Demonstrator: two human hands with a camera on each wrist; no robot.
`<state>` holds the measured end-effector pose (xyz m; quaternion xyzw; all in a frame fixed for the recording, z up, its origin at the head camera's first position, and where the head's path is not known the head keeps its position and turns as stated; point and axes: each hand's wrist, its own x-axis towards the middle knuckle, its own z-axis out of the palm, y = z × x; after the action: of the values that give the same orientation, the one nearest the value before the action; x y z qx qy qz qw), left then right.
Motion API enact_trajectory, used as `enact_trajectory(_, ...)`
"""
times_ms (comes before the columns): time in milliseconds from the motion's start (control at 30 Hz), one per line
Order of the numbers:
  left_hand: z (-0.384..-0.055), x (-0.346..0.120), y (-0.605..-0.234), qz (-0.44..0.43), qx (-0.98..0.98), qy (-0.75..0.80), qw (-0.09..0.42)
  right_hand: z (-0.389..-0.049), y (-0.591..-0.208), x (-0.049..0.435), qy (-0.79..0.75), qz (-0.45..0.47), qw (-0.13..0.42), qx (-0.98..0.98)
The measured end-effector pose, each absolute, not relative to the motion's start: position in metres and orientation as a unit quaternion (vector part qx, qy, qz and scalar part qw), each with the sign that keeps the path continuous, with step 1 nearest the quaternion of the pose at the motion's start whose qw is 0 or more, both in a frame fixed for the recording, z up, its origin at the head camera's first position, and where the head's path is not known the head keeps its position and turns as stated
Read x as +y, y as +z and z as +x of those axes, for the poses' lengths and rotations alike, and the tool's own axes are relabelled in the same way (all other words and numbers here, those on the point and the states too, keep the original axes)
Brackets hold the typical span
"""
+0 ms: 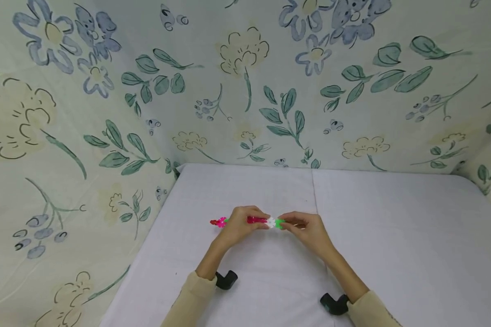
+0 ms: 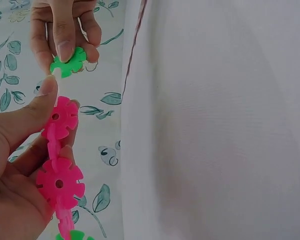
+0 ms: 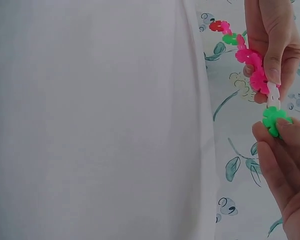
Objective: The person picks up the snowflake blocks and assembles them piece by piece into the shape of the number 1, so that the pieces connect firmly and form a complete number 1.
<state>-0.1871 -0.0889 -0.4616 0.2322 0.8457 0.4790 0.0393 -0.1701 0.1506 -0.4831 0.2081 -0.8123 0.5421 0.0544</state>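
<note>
A chain of notched, flower-shaped plastic discs [image 2: 60,184] runs through my left hand [image 1: 242,225], whose thumb and fingers grip it near its right end. Most discs there are pink; toward the far left tip come a green one and a red disc [image 3: 216,26]. At the right end a white disc [image 3: 273,95], seen edge-on in the right wrist view, sticks out past the left thumb. My right hand [image 1: 312,230] pinches a green disc [image 3: 275,120] between thumb and fingers, and its edge meets the white disc. How deep their slots interlock I cannot tell.
A white cloth [image 1: 262,281] covers the table under both hands, with a seam running front to back. Floral fabric [image 1: 245,91] hangs behind and on the left. Black wrist-worn devices [image 1: 334,304] sit at both cuffs.
</note>
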Motion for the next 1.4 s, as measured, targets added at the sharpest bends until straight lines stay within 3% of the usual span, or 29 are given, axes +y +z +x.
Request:
enact_trajectory(667,-0.187,-0.079,-0.463,0.26,0.83,0.494,-0.005,-0.166,-0.48,0.148,0.482,0.252,0.153,-0.825)
enact_trajectory(1400,-0.189,-0.088,-0.454,0.271,0.852,0.445,0.061,-0.171,-0.476,0.171,0.497,0.178,0.115,-0.842)
